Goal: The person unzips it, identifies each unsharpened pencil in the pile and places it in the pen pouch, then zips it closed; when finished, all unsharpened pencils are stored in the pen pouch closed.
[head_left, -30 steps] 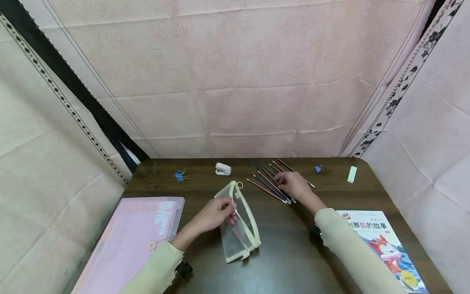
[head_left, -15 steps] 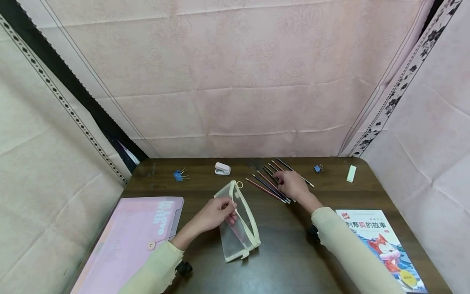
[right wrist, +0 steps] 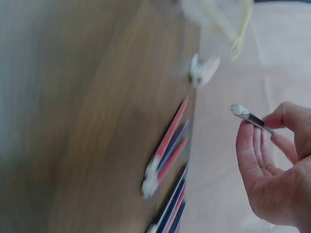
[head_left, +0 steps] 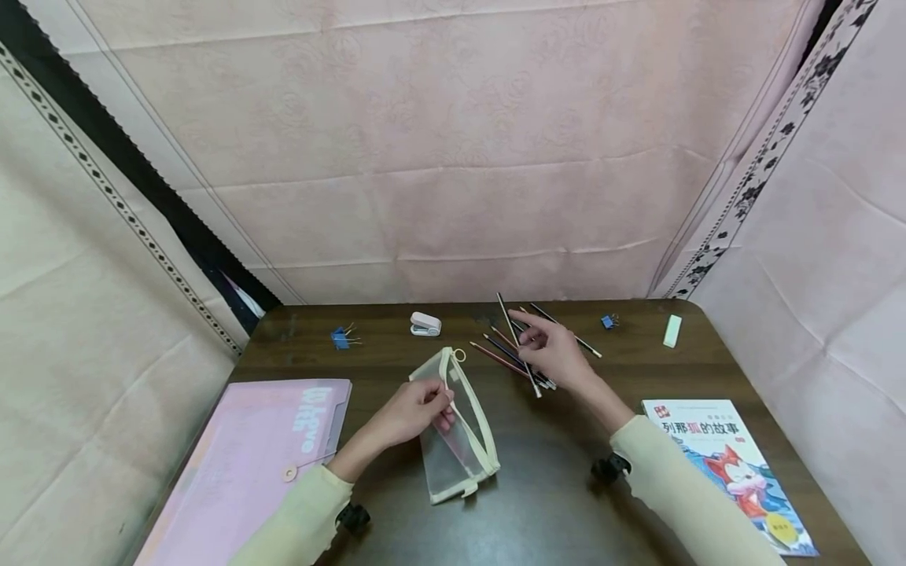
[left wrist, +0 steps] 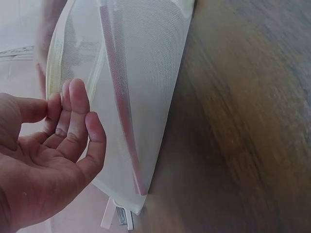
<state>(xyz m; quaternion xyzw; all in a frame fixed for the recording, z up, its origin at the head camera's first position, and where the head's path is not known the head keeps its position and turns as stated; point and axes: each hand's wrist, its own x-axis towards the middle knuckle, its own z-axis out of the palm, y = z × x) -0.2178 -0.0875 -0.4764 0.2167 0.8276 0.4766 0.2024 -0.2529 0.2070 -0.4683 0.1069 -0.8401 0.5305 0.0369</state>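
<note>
My left hand (head_left: pixel 418 409) pinches the zipper edge of a see-through mesh pencil case (head_left: pixel 447 464) with cream trim. Inside the case, a reddish pencil (left wrist: pixel 124 107) shows through the mesh in the left wrist view. My right hand (head_left: pixel 555 350) holds one dark pencil (head_left: pixel 510 318) between thumb and fingers, tilted above the others; its pale end (right wrist: pixel 239 110) points out in the right wrist view. Below that hand several pencils (head_left: pixel 499 358), red, dark blue and black, lie fanned on the table. One black pencil (head_left: pixel 566 330) lies a little apart on the right.
A lilac folder (head_left: pixel 248 464) lies at the left, and a picture book (head_left: pixel 743 479) at the right. Along the back are a blue binder clip (head_left: pixel 343 339), a white stapler (head_left: pixel 425 324), a smaller blue clip (head_left: pixel 609 321) and a pale green eraser-like block (head_left: pixel 672 331).
My right hand has picked a pencil up from the fan and lifted it, turning it more upright. My left hand keeps its hold on the pencil case in the same place.
</note>
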